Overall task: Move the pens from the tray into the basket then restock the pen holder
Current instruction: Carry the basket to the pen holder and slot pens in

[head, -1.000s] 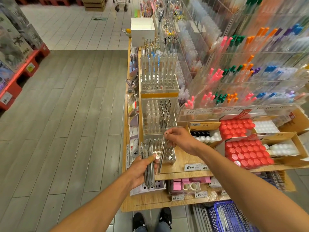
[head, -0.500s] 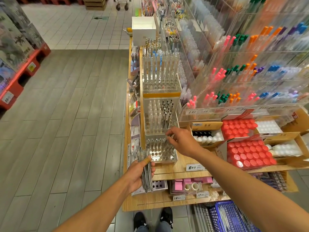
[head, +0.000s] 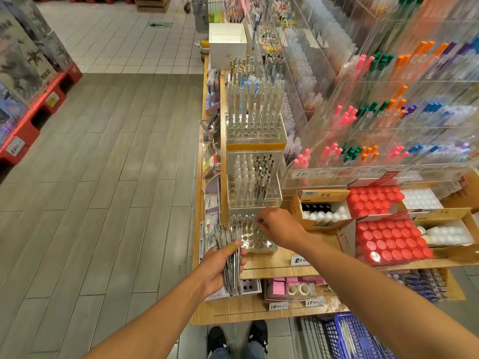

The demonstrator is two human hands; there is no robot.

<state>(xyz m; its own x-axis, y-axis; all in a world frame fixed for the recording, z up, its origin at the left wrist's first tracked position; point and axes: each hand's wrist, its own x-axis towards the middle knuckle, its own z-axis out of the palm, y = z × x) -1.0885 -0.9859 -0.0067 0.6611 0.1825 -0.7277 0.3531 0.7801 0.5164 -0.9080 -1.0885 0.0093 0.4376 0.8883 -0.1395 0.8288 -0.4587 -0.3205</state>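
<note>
Overall, the wood-plank floor (head: 103,177) takes up the left half of the view, and a wooden display shelf (head: 259,309) runs along its right edge. Above the shelf, clear acrylic racks (head: 388,120) hold rows of pink, green, orange and blue capped pens. On the shelf to the right stand cardboard boxes of red-capped containers (head: 388,242) and white ones (head: 448,234). A white box (head: 226,45) sits at the far end of the counter. Along the front edge stand three clear holders in a stepped row; the far two carry upright pens.

The nearest one, the pen holder (head: 255,235), is a clear block of round holes, most of them open, with a few pens standing along its back row. A blue basket (head: 357,338) shows at the bottom edge, below the shelf, with thin pens lying inside it.

The left hand (head: 220,268) grips a bundle of silver pens (head: 229,257), fingers wrapped round it and the thumb pressed across the front; the bundle stands roughly upright, just left of the pen holder. The right hand (head: 281,226) hovers over the pen holder's back right corner, fingertips drawn together in a pinch on a single pen (head: 260,222), only whose top shows. Two dark shoes (head: 237,340) stand on the floor below the shelf edge.
</note>
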